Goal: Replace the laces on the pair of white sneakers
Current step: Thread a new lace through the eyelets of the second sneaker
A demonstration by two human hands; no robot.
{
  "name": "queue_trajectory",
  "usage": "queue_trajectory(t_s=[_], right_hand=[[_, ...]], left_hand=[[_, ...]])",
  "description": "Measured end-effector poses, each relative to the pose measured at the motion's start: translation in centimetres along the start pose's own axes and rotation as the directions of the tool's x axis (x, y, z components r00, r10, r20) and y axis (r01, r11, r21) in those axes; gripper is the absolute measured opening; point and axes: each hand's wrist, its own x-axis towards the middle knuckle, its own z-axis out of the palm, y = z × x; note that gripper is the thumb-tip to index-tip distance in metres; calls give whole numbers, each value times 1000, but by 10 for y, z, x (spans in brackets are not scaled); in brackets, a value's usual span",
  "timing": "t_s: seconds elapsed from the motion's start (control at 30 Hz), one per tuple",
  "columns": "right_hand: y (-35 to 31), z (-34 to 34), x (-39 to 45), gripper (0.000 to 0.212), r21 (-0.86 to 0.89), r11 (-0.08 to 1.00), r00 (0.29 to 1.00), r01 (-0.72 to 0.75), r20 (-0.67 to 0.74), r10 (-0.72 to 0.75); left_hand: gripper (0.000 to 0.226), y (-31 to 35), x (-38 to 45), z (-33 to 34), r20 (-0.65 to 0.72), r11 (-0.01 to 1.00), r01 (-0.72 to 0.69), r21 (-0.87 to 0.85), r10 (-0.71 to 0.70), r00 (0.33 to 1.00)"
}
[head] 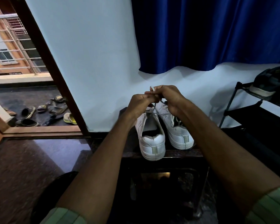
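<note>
Gripping: both hands raised above the shoes, fingers curled around a white lace (154, 105).
Left hand (140, 105): fingers folded tight on the lace, knuckles toward the camera.
Right hand (169, 98): pinching the lace; its tip (152, 88) sticks up past the fingers.
Lace run: strands drop from the hands to the left sneaker's eyelets.
Left sneaker (152, 139): white, heel toward the camera, on a dark stool (181, 153).
Right sneaker (176, 128): white, just beside the left one, same stool, heel near.
Sleeves: pale green, at the bottom corners.
Behind: pale wall, blue curtain (208, 33) above.
Right: black shoe rack (249, 110) with a dark shoe on top.
Left: open doorway, sandals (55, 107) scattered outside.
</note>
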Motion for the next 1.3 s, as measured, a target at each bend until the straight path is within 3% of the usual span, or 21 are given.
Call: queue_trajectory(t_s=[0.1,0.23,0.33,0.4,0.43,0.5,0.57,0.67,0.8,0.93,0.97,1.03,1.1,1.13,1.23,1.3], right_hand=[[1,1,1,12,-14,998,998,55,-36,-56],[5,-10,16,10,-216,965,944,148,-262,-203],[14,-19,17,24,-427,898,878,108,-384,-288],[18,-19,14,43,-602,766,852,225,-261,-455],[15,-17,11,47,-586,738,859,336,-131,-495],[8,-10,5,35,-406,786,881,466,137,-452],[6,-6,3,23,-308,818,871,486,245,-426],[12,-10,7,12,-376,830,905,412,64,-420],[19,-28,20,14,-567,800,877,195,-265,-401],[20,-46,24,22,-710,703,826,43,-370,-425],[18,-47,23,26,-741,669,837,55,-331,-435],[14,-41,19,45,-740,635,890,223,-111,-442],[10,-28,8,58,-588,693,897,418,144,-419],[8,-22,4,53,-503,729,884,465,218,-414],[9,-9,1,16,-414,776,880,476,237,-412],[13,-13,7,6,-508,762,907,402,105,-408]], left_hand=[[19,-1,1,1,14,999,8,-39,-7,1000],[23,5,3,-6,154,910,29,-415,39,987],[26,6,6,-14,56,845,-18,-534,57,997],[28,0,9,-16,-31,917,-55,-394,46,998],[29,-3,10,-15,-50,949,-58,-311,44,998],[28,-6,10,-12,-54,969,-57,-242,45,998],[28,-4,9,-10,-71,976,-59,-208,45,996],[30,-3,8,-12,-94,982,-35,-184,17,995],[28,-4,11,-20,-117,906,-4,-424,-51,992],[27,-5,19,-28,-180,790,-61,-610,-63,982],[27,-5,19,-29,-213,817,-78,-572,-56,975],[28,-5,16,-28,-272,929,-104,-354,4,962],[28,-7,13,-22,-250,989,-119,-91,93,964],[29,-9,13,-18,-213,992,-125,6,124,969],[36,-18,17,-16,-148,983,-127,136,147,978],[38,-22,20,-20,-145,976,-115,184,142,979]])
